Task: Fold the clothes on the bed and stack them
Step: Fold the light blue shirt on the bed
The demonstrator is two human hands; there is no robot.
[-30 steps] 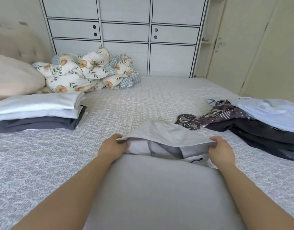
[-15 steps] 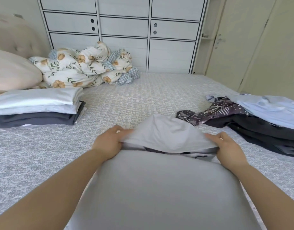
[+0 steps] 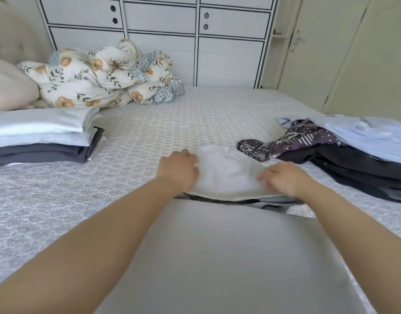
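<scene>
Both bare forearms are stretched forward from the lower corners of the view and converge on a grey garment spread flat on the bed directly in front of the person. The left hand is set knuckles-up at the left end of the garment's far portion, which is doubled back toward the person as a pale fold; its fingers are curled over the fold's edge and the cloth is gripped. The right hand is placed at the fold's right end, fingers bent and pinching the fabric, though the exact fingertip contact is blurred. Beneath the fold, a dark trimmed layer of the same garment shows at its near edge.

Open patterned bedsheet is left beyond the fold, up to the white wardrobe. To the left, well apart from the hands, a stack of folded clothes is seen, light pieces above a dark one. To the right, a heap of unfolded clothes lies near the right hand, a patterned dark piece nearest it. A floral duvet is bunched at the far left beside a pillow.
</scene>
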